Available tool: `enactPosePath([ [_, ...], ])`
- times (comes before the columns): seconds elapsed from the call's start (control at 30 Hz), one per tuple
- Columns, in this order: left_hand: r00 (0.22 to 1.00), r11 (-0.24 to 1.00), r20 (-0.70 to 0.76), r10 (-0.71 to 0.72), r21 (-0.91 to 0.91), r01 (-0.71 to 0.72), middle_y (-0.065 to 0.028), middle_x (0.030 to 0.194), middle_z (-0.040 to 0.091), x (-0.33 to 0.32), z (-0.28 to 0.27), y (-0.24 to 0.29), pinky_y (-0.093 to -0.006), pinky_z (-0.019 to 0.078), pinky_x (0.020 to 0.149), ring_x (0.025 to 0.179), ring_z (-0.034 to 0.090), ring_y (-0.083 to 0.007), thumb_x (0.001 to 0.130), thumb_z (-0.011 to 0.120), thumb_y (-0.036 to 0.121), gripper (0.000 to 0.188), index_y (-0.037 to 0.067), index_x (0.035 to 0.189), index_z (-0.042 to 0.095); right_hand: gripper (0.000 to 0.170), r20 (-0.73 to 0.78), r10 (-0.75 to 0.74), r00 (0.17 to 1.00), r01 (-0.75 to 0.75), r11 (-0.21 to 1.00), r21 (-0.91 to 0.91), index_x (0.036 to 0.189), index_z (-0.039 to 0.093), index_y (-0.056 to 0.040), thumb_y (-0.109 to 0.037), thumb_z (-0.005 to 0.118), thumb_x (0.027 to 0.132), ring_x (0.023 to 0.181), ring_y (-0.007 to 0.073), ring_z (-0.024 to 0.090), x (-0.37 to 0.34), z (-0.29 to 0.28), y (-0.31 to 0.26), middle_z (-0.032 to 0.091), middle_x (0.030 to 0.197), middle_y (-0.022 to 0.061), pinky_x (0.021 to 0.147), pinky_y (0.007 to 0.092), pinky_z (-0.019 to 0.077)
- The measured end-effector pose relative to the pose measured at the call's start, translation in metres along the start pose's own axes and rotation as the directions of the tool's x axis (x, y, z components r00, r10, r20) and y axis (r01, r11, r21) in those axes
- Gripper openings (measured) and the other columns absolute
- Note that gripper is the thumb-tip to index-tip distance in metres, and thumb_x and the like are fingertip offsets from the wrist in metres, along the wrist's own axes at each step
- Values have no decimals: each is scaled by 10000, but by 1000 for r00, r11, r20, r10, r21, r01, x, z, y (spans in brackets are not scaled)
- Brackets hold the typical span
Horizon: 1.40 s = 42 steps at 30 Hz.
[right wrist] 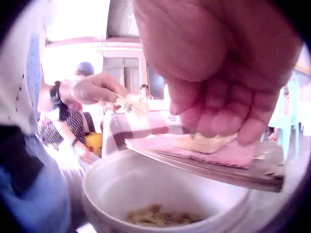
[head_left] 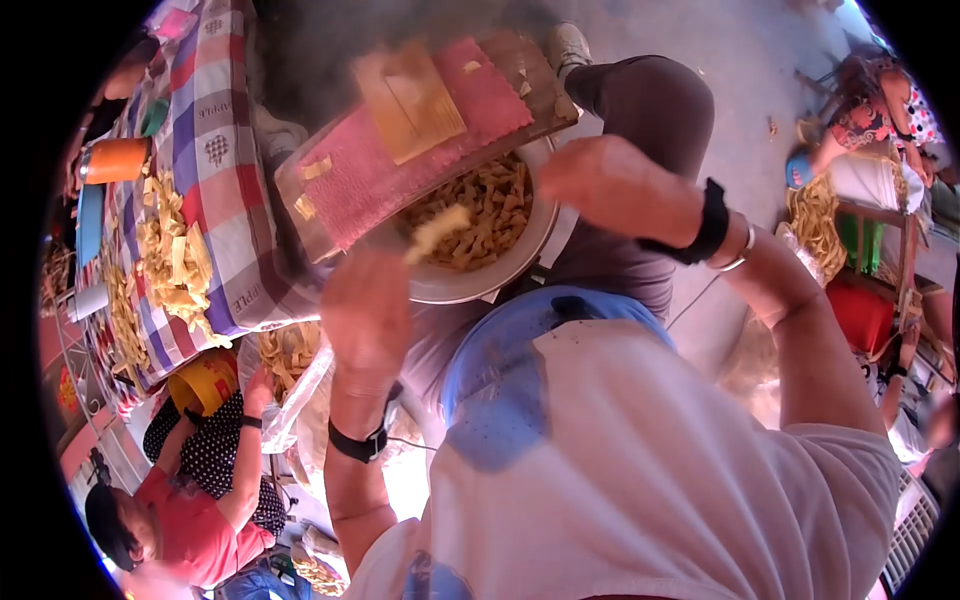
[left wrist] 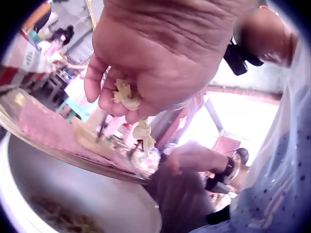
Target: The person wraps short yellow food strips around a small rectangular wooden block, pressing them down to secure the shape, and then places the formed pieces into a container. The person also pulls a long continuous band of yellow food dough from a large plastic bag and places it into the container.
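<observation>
My left hand (head_left: pixel 365 310) pinches a twisted strip of pale yellow dough (left wrist: pixel 127 96) by the near rim of a metal pot (head_left: pixel 541 225). One end of the strip dangles below the fingers in the left wrist view. Inside the pot lie many twisted dough pieces (head_left: pixel 495 215). A wooden board (head_left: pixel 552 108) lies across the pot's far side, covered with a pink cloth (head_left: pixel 490 88). On that cloth rests a flat yellow dough sheet (head_left: pixel 408 108) with a slit line. My right hand (head_left: pixel 610 180), blurred, hovers beside the board's right end, fingers loosely curled with nothing visible in them.
To the left, a table with a checkered cloth (head_left: pixel 205 95) bears a heap of dough strips (head_left: pixel 175 250) and an orange container (head_left: pixel 115 160). A person in a red shirt (head_left: pixel 195 530) is at the lower left, near a yellow bucket (head_left: pixel 205 385). Other people sit at the right.
</observation>
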State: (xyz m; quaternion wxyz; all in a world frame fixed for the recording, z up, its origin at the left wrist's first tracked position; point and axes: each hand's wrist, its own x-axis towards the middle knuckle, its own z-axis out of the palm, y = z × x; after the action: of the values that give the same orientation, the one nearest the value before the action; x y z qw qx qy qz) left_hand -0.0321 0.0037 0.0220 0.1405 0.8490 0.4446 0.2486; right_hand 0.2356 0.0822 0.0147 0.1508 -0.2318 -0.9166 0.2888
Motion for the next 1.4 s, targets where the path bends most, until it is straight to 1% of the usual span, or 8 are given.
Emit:
enactPosePath([
  [0.07, 991, 984, 9, -134, 124, 131, -144, 764, 532, -11, -6, -3, -404, 408, 596, 679, 508, -335, 782, 574, 28, 26, 22, 807, 572, 123, -37, 163, 986, -164, 986, -35, 842, 581, -8, -114, 621, 794, 720, 322, 583, -13, -1, 19, 598, 790, 123, 621, 365, 463],
  [0.2, 990, 996, -122, 73, 57, -67, -91, 675, 463, 16, 15, 20, -382, 402, 554, 633, 503, -273, 683, 569, 40, 71, 54, 732, 520, 184, -141, 223, 965, -162, 922, 351, 893, 613, -8, -182, 631, 836, 644, 270, 597, 25, -3, -33, 598, 731, 126, 590, 336, 456],
  [0.37, 997, 998, -55, 55, 4, -55, -102, 680, 470, 18, 7, 21, -390, 407, 546, 644, 517, -292, 686, 587, 51, 95, 52, 760, 529, 170, 461, 224, 859, -507, 496, 705, 883, 609, 15, -150, 614, 842, 594, 166, 566, 39, 6, -25, 601, 715, 102, 582, 285, 451],
  [0.57, 926, 901, 234, -298, -250, 353, -151, 717, 510, 0, 9, 26, -400, 426, 580, 681, 534, -356, 815, 561, 76, 61, 33, 852, 540, 118, 311, 165, 936, -314, 794, 521, 855, 594, 21, -94, 570, 859, 656, 137, 567, 26, 3, -20, 604, 713, 88, 623, 278, 462],
  [0.77, 858, 712, 253, -446, -481, 512, -180, 751, 523, 12, 5, 20, -390, 428, 617, 704, 533, -381, 850, 539, 85, 87, 20, 909, 547, 103, 13, -6, 1000, 2, 949, 316, 851, 570, 7, -92, 588, 831, 682, 303, 584, 31, 7, -24, 592, 721, 135, 610, 348, 454],
  [0.97, 917, 797, 159, -366, -454, 397, -73, 729, 525, 25, 13, -8, -268, 401, 602, 664, 495, -122, 904, 521, 108, 148, -13, 981, 557, 111, 140, 141, 980, -176, 943, 281, 894, 568, -17, -108, 593, 835, 650, 289, 571, 37, -7, -7, 579, 713, 124, 588, 360, 439],
  [1.13, 837, 702, 40, -546, -523, 484, -139, 745, 587, 49, 46, -57, -310, 451, 608, 653, 576, -191, 873, 549, 96, 180, -4, 1017, 587, 124, -165, 345, 924, -257, 880, 400, 938, 581, -19, -122, 581, 867, 611, 132, 504, 68, 18, 33, 543, 679, 76, 570, 286, 406],
  [1.4, 825, 720, -30, -565, -507, 474, -130, 773, 619, 83, 42, -99, -295, 468, 633, 673, 590, -181, 855, 554, 109, 203, -2, 1020, 589, 145, -328, 423, 845, -275, 869, 412, 955, 578, -24, -130, 586, 857, 614, 134, 509, 103, 25, 54, 543, 675, 77, 571, 286, 417],
])
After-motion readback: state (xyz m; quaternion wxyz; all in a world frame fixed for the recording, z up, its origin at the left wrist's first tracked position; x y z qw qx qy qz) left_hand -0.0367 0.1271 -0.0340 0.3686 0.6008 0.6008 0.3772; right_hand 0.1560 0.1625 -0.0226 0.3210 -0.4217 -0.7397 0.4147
